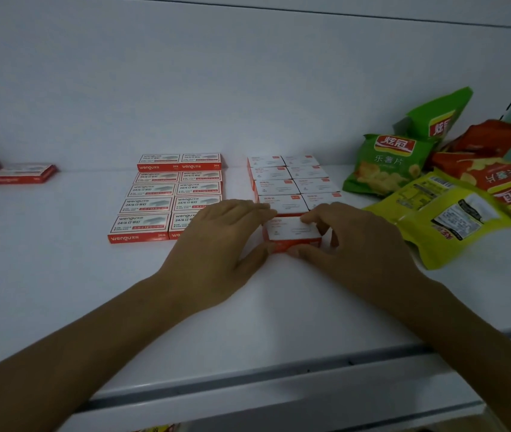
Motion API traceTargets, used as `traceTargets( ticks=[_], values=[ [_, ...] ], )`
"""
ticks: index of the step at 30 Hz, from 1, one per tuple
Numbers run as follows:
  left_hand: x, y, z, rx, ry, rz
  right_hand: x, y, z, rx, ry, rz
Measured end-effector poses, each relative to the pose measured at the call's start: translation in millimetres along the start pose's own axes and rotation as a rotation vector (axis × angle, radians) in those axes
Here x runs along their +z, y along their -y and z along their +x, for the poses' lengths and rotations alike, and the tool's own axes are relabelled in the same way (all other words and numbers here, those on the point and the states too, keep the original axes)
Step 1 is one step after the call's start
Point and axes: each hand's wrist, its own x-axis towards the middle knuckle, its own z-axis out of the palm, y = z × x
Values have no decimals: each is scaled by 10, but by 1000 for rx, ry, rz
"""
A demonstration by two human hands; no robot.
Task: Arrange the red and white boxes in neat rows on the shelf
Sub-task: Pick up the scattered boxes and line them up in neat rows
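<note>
**Placement of a fifth-row box on the shelf (pixel 248 307).** The held box (pixel 291 233), white on top with red sides, sits on the shelf just in front of the white-topped block (pixel 291 179), in line with that block's left column; whether it already touches the row behind cannot be told, since fingertips cover the seam. The left hand (pixel 217 241) pinches its left end, fingers at the far edge and thumb at the near corner; the right hand (pixel 357 244) curls over its right end, forefinger on the top face and thumb against the red front; each grip is thus narrow and holding the same box. The white-topped block stands two columns wide and four rows deep; the staple-box block (pixel 167 194) to its left, set apart by a bare strip of shelf, shows two columns and five rows, its near right box partly hidden by the left hand. A lone box (pixel 23 173) lies well apart at far left; crisp bags (pixel 385 163) in green, red and yellow lie heaped at right, the yellow bag (pixel 447 219) near the right hand. Judged step: seating and squaring the first box of a fifth row. The next move probably calls for a push back until flush, side edges matched to the column, then release without dragging; the slot beside it is unfilled.
</note>
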Motion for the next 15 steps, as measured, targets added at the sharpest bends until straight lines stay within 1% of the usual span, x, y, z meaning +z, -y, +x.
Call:
traceTargets(
  ticks=[5, 8, 11, 15],
  values=[
    [27, 37, -9, -9, 10, -69, 66, -55, -63, -7, -80, 150],
    [13, 28, -13, -37, -22, -90, 65, -93, -86, -1, -137, 201],
    [6, 41, -11, -33, -27, -107, 84, -115, -84, -2, -118, 191],
    [27, 75, 4, -8, 25, -103, 104, -135, -58, 10, -104, 163]
  ],
)
